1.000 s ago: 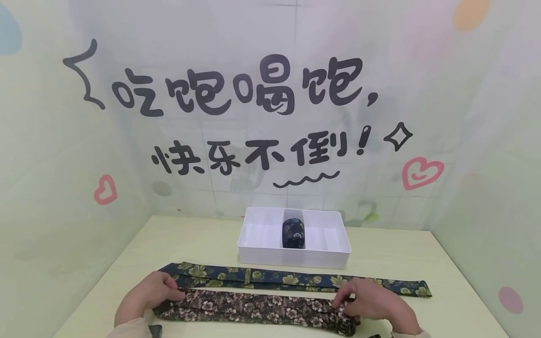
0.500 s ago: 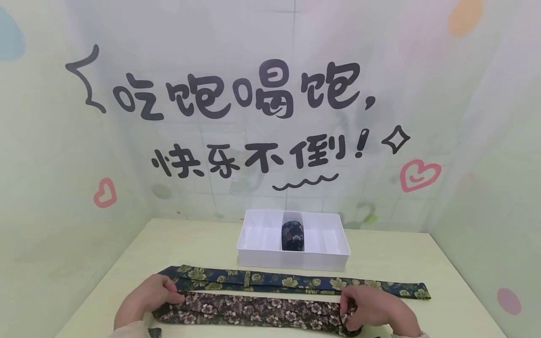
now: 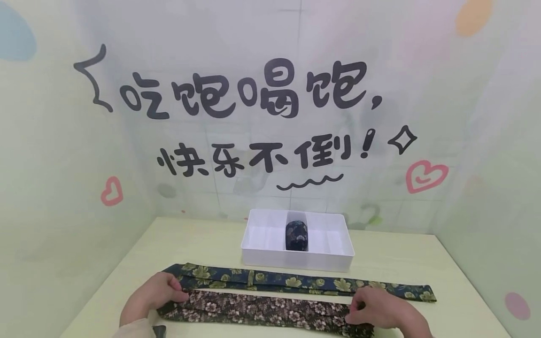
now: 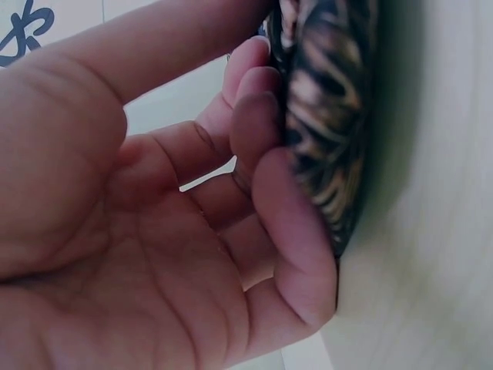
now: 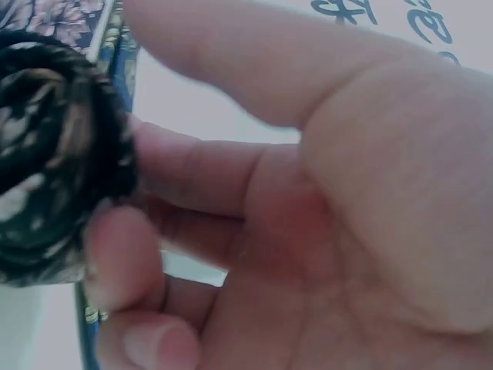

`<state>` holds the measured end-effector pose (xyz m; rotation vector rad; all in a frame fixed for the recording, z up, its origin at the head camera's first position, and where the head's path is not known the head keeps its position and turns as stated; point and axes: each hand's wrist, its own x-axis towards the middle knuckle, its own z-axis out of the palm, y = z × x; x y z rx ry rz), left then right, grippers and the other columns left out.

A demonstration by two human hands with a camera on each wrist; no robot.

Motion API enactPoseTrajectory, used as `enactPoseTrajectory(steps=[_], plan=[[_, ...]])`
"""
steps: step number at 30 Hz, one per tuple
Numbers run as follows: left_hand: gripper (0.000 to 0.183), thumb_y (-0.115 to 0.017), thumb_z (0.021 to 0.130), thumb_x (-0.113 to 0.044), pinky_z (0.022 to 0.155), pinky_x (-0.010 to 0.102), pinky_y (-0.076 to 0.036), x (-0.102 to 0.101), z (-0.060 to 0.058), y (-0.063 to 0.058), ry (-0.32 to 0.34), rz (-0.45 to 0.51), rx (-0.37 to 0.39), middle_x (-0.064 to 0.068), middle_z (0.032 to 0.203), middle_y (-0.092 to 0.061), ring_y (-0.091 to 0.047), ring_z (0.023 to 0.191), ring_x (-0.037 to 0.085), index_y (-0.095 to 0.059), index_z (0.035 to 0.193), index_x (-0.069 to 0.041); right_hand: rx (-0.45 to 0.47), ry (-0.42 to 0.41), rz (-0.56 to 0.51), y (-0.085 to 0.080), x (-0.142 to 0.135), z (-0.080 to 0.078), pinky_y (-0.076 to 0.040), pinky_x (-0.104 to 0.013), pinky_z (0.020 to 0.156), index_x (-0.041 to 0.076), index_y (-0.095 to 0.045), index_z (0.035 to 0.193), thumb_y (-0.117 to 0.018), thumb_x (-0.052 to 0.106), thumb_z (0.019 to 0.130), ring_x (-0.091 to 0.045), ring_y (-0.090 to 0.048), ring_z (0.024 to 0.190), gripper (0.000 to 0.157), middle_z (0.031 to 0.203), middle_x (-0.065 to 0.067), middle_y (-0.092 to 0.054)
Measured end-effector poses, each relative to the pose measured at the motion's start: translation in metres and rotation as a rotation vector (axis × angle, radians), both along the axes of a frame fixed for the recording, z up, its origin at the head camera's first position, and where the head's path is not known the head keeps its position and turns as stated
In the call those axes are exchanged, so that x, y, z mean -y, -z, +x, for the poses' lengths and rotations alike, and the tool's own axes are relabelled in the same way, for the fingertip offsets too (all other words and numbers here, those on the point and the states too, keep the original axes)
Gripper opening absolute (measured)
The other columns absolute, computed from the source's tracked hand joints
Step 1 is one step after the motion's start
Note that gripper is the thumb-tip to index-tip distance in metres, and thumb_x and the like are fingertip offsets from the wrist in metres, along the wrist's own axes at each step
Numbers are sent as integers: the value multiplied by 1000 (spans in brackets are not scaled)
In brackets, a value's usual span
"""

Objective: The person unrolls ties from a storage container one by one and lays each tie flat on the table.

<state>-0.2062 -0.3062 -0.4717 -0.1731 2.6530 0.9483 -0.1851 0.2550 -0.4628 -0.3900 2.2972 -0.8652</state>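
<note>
A dark necktie with pinkish-white flowers (image 3: pixel 262 309) lies across the front of the table, doubled into a long strip. My left hand (image 3: pixel 153 295) pinches its left end, and the left wrist view shows curled fingertips against the patterned cloth (image 4: pixel 331 100). At the other end my right hand (image 3: pixel 382 309) holds a coiled part of the tie (image 5: pixel 58 162), its spiral facing the right wrist camera. Just behind lies a navy necktie with yellow-green flowers (image 3: pixel 296 281), stretched out flat and partly covered by both hands.
A white box with compartments (image 3: pixel 270 258) stands behind the ties. One dark floral rolled tie (image 3: pixel 297 236) sits in its middle compartment. Printed walls close off the table (image 3: pixel 203 239) at the back and both sides.
My right hand has shifted a little to the right along with the tie's coiled end, which it now covers more in the head view. The left hand stays at its end.
</note>
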Motion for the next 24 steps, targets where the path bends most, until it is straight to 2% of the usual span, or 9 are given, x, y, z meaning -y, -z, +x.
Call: enactPoseTrajectory(steps=[2, 6, 9, 11, 13, 16, 20, 22, 24], plan=[[35, -85, 82, -30, 76, 42, -50, -1, -1, -1, -1, 4, -2, 8, 94, -64, -59, 86, 22, -63, 92, -5, -9, 49, -5, 0, 2, 3, -43, -31, 62, 17, -72, 89, -73, 32, 94, -10, -47, 61, 15, 75, 5, -64], [35, -84, 83, -31, 76, 41, -50, -2, -1, -3, 8, 12, 2, 9, 94, -64, -58, 86, 22, -63, 92, -5, -42, 94, 6, 3, 2, 8, -41, -34, 65, 14, -66, 94, -76, 19, 91, -15, -47, 66, 11, 83, -1, -62], [34, -85, 83, -30, 76, 41, -50, -2, 0, -4, 4, 5, 3, 8, 93, -64, -58, 85, 22, -63, 92, -5, -71, 42, 33, 13, -9, 1, -48, -36, 71, 18, -67, 105, -75, 21, 92, -12, -56, 79, 16, 99, 1, -66], [34, -85, 82, -30, 75, 41, -50, -2, 1, -5, 3, -2, -5, 8, 93, -65, -58, 85, 22, -63, 91, -5, -75, 40, 30, 24, -16, -6, -52, -40, 77, 19, -68, 109, -78, 19, 89, -14, -60, 90, 22, 107, 1, -67], [34, -85, 82, -30, 76, 42, -50, -2, 3, -6, 4, -5, -13, 8, 92, -65, -59, 85, 22, -63, 91, -4, -87, -4, 24, 37, -29, -14, -55, -37, 81, 24, -69, 114, -78, 22, 89, -9, -63, 100, 27, 115, 5, -68], [35, -85, 82, -30, 76, 42, -51, -3, 4, -7, 9, -9, -24, 9, 92, -65, -59, 85, 22, -64, 91, -4, -107, -36, 10, 45, -37, -17, -55, -37, 81, 29, -70, 115, -78, 20, 88, -8, -64, 103, 29, 117, 7, -69], [34, -85, 83, -30, 76, 43, -51, -3, 2, -7, 6, -13, -22, 9, 93, -65, -59, 85, 22, -64, 92, -4, -126, -87, 16, 26, -32, -9, -55, -36, 79, 28, -72, 117, -73, 10, 89, -7, -63, 103, 33, 120, 7, -70], [34, -84, 83, -30, 76, 43, -51, -3, 2, -6, 6, -9, -17, 9, 93, -65, -59, 86, 22, -63, 92, -4, -103, -49, 4, 14, -25, -2, -53, -39, 80, 24, -73, 115, -69, -1, 86, -11, -62, 104, 38, 121, 2, -70], [34, -84, 83, -29, 76, 43, -50, -3, 2, -4, 9, -3, -13, 9, 93, -64, -58, 86, 22, -63, 92, -4, -70, -26, -11, 6, -22, 4, -51, -36, 77, 22, -74, 114, -65, -6, 84, -11, -61, 102, 42, 121, 1, -70]])
